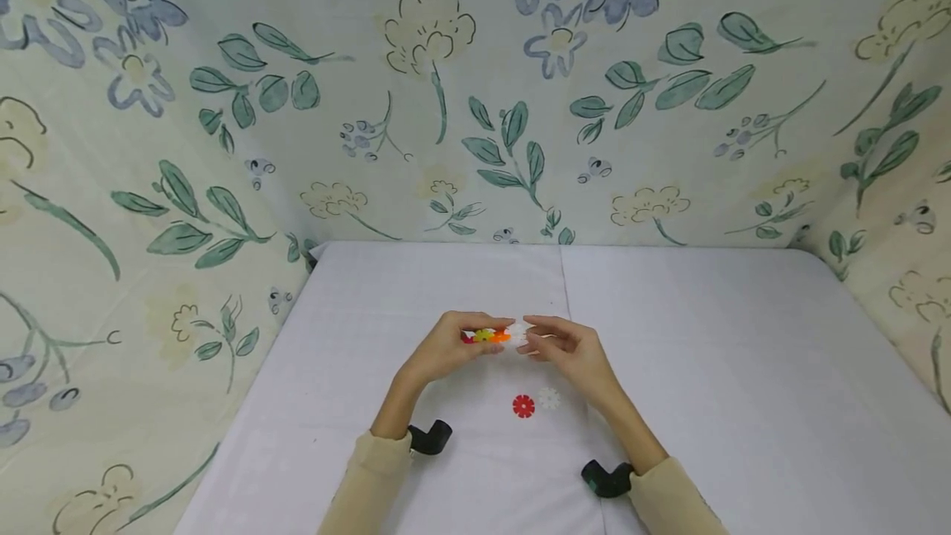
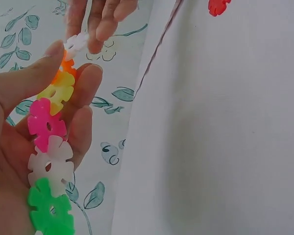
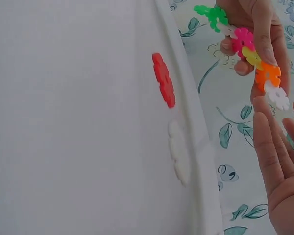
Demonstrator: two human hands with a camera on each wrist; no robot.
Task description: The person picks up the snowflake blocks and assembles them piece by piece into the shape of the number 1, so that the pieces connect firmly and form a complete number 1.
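In the head view, your left hand [image 1: 440,349] grips the flower-disc chain [image 1: 483,336] above the table [image 1: 446,279]; by left wrist, it's likely light, stiffish; by right wrist, your empty, extended right hand [image 3: 286,183] is beside the white end disc [image 3: 278,96], best pinched by its rim.

Room between left camera [image 1: 431,438] and red disc [image 1: 523,406]

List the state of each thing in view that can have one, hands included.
Chain: pieces joined in a row, held off the cloth.
End piece, white: joined to the orange piece.
Red piece: loose, lying on the cloth.
White piece: loose, beside the red piece.
Left hand: holding the chain.
Right hand: loosely extended near the end piece; contact unclear.
Cloth: spread out.
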